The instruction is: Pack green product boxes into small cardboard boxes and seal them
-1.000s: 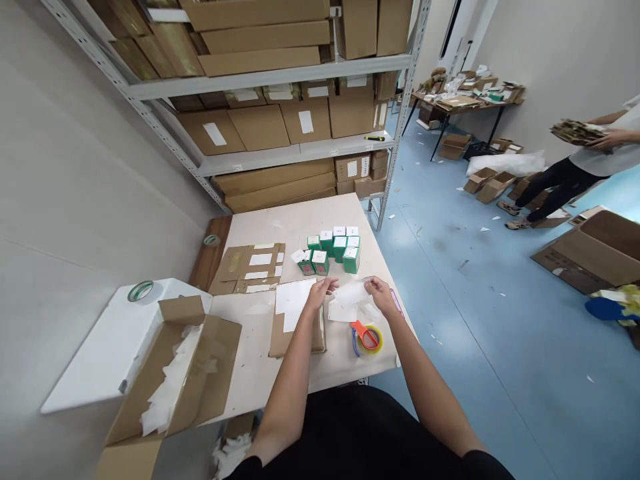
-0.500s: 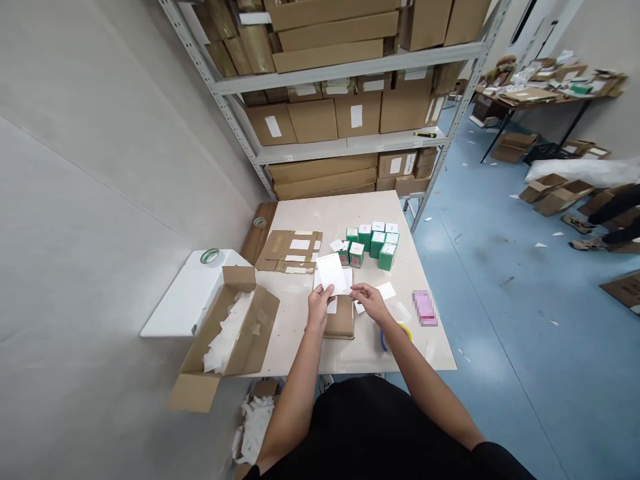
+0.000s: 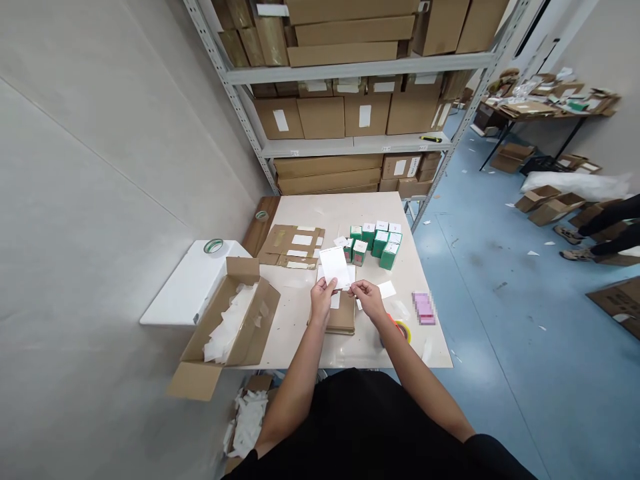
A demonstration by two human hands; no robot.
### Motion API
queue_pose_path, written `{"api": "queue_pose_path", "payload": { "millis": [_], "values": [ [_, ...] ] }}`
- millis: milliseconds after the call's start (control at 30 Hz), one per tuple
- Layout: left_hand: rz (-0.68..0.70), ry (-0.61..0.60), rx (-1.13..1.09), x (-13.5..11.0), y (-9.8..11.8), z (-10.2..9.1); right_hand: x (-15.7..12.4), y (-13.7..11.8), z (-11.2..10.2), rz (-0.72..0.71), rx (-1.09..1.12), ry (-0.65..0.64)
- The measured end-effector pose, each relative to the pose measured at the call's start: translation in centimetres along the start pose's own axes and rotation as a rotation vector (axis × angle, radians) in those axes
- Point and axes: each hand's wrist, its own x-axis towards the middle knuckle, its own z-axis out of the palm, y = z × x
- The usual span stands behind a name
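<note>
My left hand (image 3: 323,300) grips a white paper sheet (image 3: 335,267) by its lower edge, thumb on top. The fingers of my right hand (image 3: 369,298) are pinched together at the sheet's lower right corner. Below the hands lies a flat brown cardboard box (image 3: 342,321) with white paper on it. More white paper shows just behind the held sheet, partly covered by it. A loose white slip (image 3: 387,289) rests right of my right hand. Several small green boxes with white tops (image 3: 389,255) stand beyond the hands.
Flattened cardboard (image 3: 290,245) lies at the table's left. An open carton (image 3: 257,320) with white packing material sits beside it. Tape rolls (image 3: 403,331) are partly behind my right forearm; a pixelated pink item (image 3: 424,308) lies rightward. Shelving (image 3: 350,145) with cartons stands behind. A person's legs (image 3: 607,223) show at right.
My right fingers, apart before, have closed into a pinch at the sheet's corner. The sheet remains in my left hand. The view has shifted slightly.
</note>
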Motion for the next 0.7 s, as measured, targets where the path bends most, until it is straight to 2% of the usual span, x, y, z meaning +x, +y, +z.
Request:
{"api": "queue_pose_path", "payload": {
  "millis": [700],
  "values": [
    [-0.001,0.002,0.073,-0.3,-0.66,-0.66,-0.02,0.26,0.49,-0.003,0.004,-0.061]
  ]
}}
